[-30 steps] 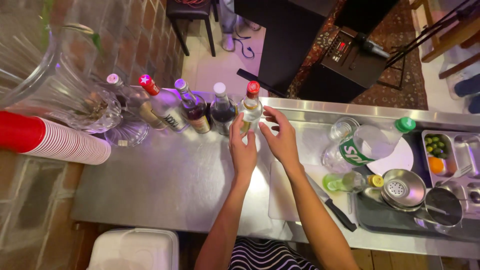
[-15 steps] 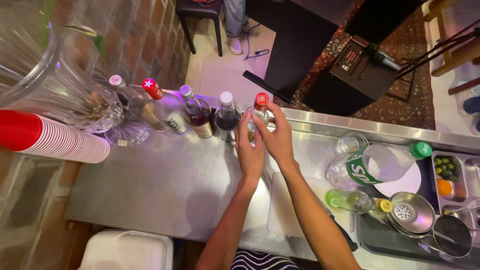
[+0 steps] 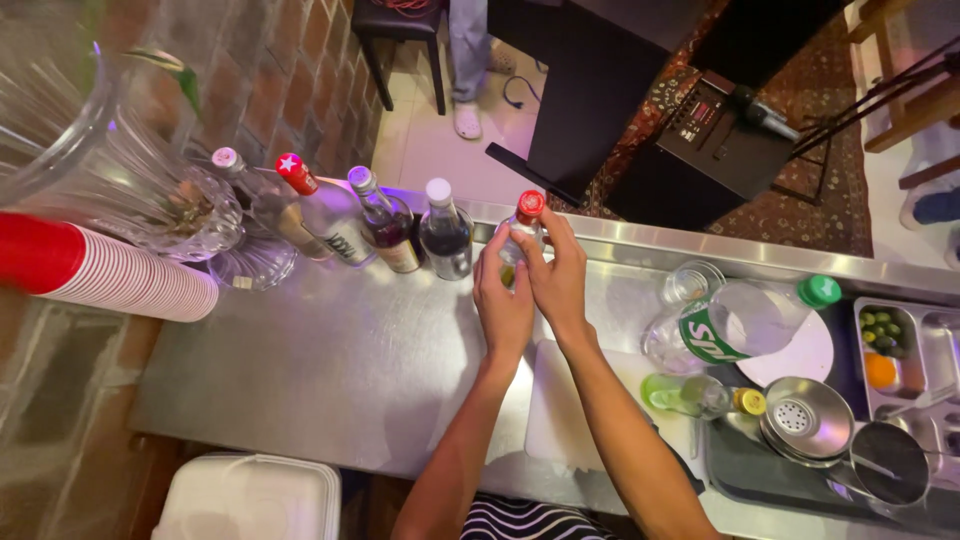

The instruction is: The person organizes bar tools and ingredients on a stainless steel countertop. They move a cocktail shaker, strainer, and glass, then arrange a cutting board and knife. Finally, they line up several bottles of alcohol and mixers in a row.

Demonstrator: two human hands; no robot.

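From the head camera, both hands close around a small clear bottle with a red cap [image 3: 519, 232], which stands at the back of the steel surface [image 3: 340, 370]. The left hand [image 3: 502, 303] has its grip wrapped on the bottle's body from the left; the right hand [image 3: 556, 275] grips it from the right, fingers up near the neck. The bottle ends a row of four other bottles [image 3: 400, 228] to its left. A stack of red cups [image 3: 110, 272] lies further left.

This is a bar. A long steel counter [image 3: 330, 370] stands by a brick wall [image 3: 300, 90], with a row of liquor bottles [image 3: 385, 225], stacked red cups [image 3: 120, 275], a strainer [image 3: 805, 420] and a garnish tray [image 3: 890, 345].
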